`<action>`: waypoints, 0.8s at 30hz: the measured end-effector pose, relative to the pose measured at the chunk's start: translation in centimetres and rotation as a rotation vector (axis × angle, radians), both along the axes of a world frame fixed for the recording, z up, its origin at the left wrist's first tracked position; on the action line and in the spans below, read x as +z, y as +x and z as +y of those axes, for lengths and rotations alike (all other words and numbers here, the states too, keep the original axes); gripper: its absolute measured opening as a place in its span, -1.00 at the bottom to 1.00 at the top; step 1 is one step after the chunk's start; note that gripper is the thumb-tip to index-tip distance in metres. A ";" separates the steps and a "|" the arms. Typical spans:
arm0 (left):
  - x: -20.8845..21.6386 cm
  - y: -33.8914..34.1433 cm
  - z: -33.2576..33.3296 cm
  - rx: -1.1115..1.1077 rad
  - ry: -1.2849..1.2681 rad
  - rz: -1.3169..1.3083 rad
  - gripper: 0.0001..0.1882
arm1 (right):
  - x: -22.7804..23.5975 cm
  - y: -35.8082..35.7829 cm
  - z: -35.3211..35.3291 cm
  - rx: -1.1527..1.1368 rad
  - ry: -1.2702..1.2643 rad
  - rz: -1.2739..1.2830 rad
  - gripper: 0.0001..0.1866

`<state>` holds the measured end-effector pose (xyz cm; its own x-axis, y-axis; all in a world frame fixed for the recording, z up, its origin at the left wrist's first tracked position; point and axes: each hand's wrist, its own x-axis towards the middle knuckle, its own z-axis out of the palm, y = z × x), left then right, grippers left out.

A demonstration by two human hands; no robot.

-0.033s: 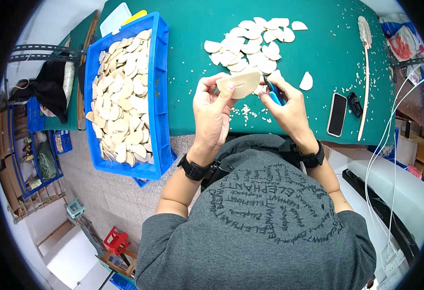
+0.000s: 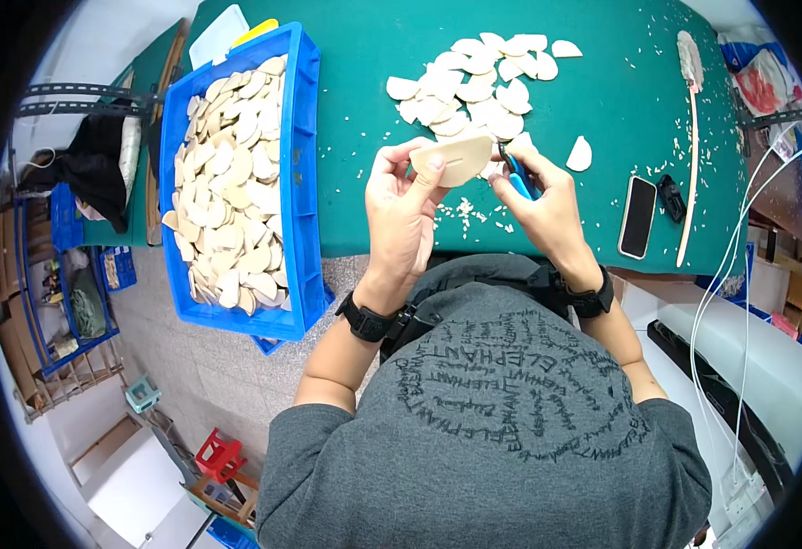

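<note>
My left hand [image 2: 403,197] pinches a cream half-round piece [image 2: 465,159] between thumb and fingers; a short slit shows in its face. Blue-handled pliers or cutters [image 2: 522,181] are gripped in my right hand [image 2: 547,203], their dark jaws close to the right edge of the piece. Whether the jaws touch it I cannot tell. Beyond both hands lies a loose pile of similar cream pieces [image 2: 474,87] on the green table [image 2: 355,110]. One single piece [image 2: 579,154] rests apart, right of the pliers. Small pale scraps [image 2: 465,212] are scattered below my hands.
At the left, a blue crate [image 2: 302,183] heaped with cream pieces [image 2: 232,174] overhangs the table's near edge. To the right lie a phone [image 2: 637,217], a small black object [image 2: 670,199] and a long stick with a whitish head [image 2: 690,64]. White cables [image 2: 721,265] hang farther right.
</note>
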<state>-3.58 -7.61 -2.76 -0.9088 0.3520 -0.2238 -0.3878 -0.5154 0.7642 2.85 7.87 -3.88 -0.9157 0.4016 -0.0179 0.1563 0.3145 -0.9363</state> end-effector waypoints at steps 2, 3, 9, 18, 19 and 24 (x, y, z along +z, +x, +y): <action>-0.1 0.0 0.0 0.000 -0.008 0.008 -0.72 | 0.2 -0.1 -0.1 0.014 0.005 0.016 -0.64; -0.1 0.1 0.0 0.001 -0.016 0.020 -0.71 | 0.3 -0.1 -0.1 0.021 0.008 0.023 -0.64; -0.1 0.0 -0.1 0.004 -0.019 0.051 -0.70 | -0.2 -0.2 -0.2 0.034 -0.051 0.053 -0.67; 0.0 -1.0 -0.9 -0.109 -0.339 0.373 -0.66 | 0.4 -0.1 0.3 0.071 0.019 0.014 -0.70; 0.5 -1.4 -1.0 -0.156 -0.458 0.481 -0.64 | 0.3 0.0 0.3 0.079 0.033 0.026 -0.70; 1.4 -2.4 -0.9 -0.338 -0.711 0.600 -0.65 | 0.2 0.0 0.1 0.116 0.115 0.032 -0.67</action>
